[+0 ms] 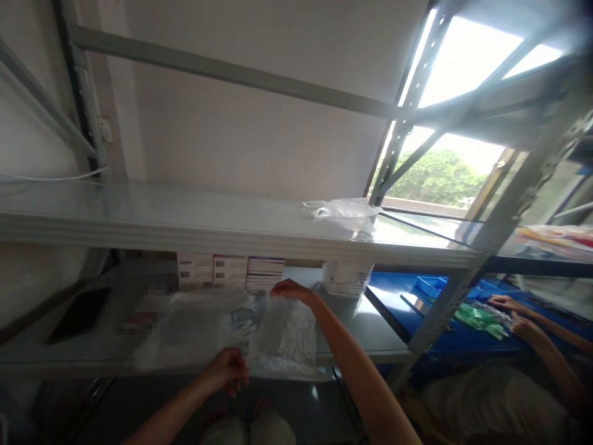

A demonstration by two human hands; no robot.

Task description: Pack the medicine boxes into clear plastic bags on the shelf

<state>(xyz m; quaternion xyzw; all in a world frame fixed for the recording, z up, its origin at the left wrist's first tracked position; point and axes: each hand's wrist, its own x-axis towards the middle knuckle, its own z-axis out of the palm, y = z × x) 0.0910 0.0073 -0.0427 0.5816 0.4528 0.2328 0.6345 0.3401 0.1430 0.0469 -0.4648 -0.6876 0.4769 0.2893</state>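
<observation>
A: Where's the clear bag (287,343)?
B: Front of the lower shelf (380,330), flat and creased, its bottom end near the front edge.

A: Right hand (293,292)?
B: 12 o'clock of the bag, at its top edge. Fingers together, bent down onto the plastic. Contact looks likely; can't tell if they're pinching it.

A: Left hand (228,369)?
B: 8 o'clock, by the shelf's front edge, just beside the bag's lower corner. Fingers loosely curled, part open. Can't tell if they have hold of anything.

A: Around that?
B: More clear plastic (189,324) at 9, right beside the bag. Dark flat object (81,314) farther out at 9. Printed labels (230,272) at 11, standing along the back. White container (347,279) between 1 and 2, printed label on its front.

A: Farther out?
B: Upper shelf (185,213) at 12, with a crumpled white bag (347,213) on it at 1. Window (445,170) between 1 and 2, tree outside. At 3, a co-worker's hands (528,330) over a green bundle (479,318) on a blue bench (393,284); blue tray (430,285) just behind.
</observation>
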